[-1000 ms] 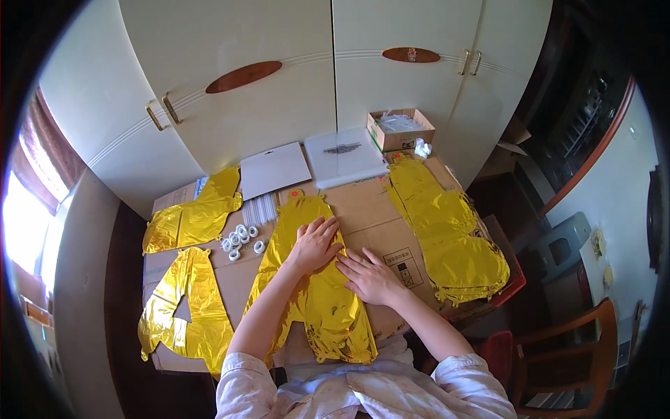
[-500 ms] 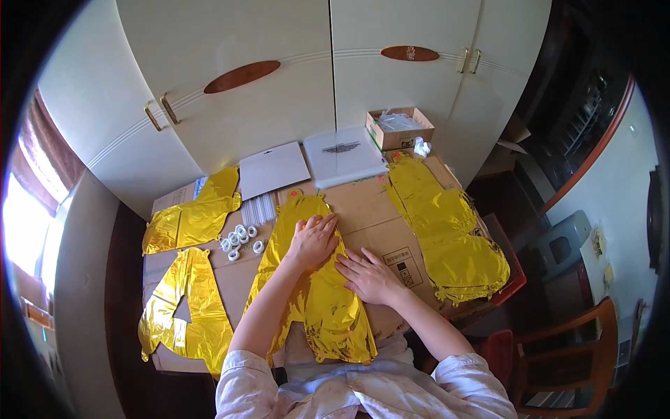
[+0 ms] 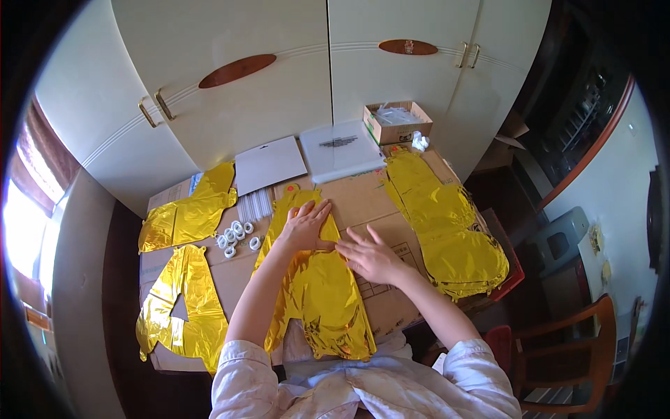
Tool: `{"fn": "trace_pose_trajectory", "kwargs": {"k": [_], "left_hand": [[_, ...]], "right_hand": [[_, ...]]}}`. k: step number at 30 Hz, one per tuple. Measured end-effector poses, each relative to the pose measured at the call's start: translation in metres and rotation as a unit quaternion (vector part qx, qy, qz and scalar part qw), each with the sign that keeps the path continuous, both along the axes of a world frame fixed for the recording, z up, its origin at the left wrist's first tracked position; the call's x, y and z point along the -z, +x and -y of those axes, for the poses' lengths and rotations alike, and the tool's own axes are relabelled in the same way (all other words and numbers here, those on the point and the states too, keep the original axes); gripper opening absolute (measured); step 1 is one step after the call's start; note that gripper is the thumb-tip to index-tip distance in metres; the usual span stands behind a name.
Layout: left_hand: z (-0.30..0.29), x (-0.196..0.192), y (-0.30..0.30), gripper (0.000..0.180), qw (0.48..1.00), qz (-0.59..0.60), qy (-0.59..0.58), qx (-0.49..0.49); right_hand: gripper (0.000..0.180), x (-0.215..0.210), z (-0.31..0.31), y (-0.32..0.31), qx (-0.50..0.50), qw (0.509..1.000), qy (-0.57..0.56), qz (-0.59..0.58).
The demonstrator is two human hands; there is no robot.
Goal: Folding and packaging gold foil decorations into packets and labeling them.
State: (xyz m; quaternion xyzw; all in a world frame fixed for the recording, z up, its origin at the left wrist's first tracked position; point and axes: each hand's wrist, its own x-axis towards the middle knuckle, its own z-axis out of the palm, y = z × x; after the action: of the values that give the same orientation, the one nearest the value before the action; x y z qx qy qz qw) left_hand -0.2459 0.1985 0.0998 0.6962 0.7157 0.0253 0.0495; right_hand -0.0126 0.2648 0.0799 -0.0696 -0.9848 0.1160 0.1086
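A flat gold foil balloon (image 3: 324, 300) lies lengthwise in front of me on the cardboard-covered table, its near end reaching my lap. My left hand (image 3: 306, 227) rests on its upper part, palm down, fingers stretched and thumb out to the right. At the balloon's right edge is my right hand (image 3: 370, 255), fingers extended and spread, the tips by the foil. Neither hand grips anything. To the left lie a gold foil balloon with a hole in its middle (image 3: 199, 293) and a bent gold foil balloon (image 3: 188, 213). Another gold foil balloon (image 3: 443, 223) lies to the right.
Several white ribbon rolls (image 3: 237, 234) sit left of the middle balloon, near a bundle of white sticks (image 3: 255, 205). Behind are a grey-white sheet (image 3: 271, 166), a clear plastic bag (image 3: 342, 157) and a carton (image 3: 398, 131). A wooden chair (image 3: 565, 356) stands at right.
My left hand has shifted slightly up and left, its thumb now spread out. My right hand has moved up a little, its fingers lifting and spreading. The view has shifted slightly.
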Motion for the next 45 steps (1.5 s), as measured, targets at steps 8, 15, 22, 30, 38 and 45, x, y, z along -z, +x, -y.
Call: {"fn": "trace_pose_trajectory", "kwargs": {"k": [8,15,22,30,38,45], "left_hand": [[-0.002,0.0,0.001,0.115,1.0,0.002,-0.008,0.0],[-0.001,0.003,-0.001,0.114,1.0,-0.005,-0.013,-0.002],[-0.001,0.0,0.0,0.114,1.0,-0.008,-0.015,0.0],[-0.001,0.0,0.0,0.115,1.0,-0.013,-0.018,-0.001],[-0.004,-0.003,0.001,0.118,0.999,-0.015,-0.035,0.002],[-0.015,-0.009,0.026,0.135,0.992,-0.078,-0.09,-0.028]], "right_hand": [[0.029,0.003,-0.022,-0.006,-0.036,0.997,0.047,-0.04],[0.029,-0.015,-0.015,0.013,-0.156,0.98,0.125,-0.003],[0.029,-0.015,-0.008,0.037,-0.202,0.975,0.083,-0.04],[0.029,-0.016,0.004,0.053,-0.212,0.974,0.07,-0.032],[0.03,-0.017,0.014,0.064,-0.198,0.977,0.077,-0.024],[0.032,-0.02,0.02,0.067,-0.157,0.986,0.056,-0.018]]}}
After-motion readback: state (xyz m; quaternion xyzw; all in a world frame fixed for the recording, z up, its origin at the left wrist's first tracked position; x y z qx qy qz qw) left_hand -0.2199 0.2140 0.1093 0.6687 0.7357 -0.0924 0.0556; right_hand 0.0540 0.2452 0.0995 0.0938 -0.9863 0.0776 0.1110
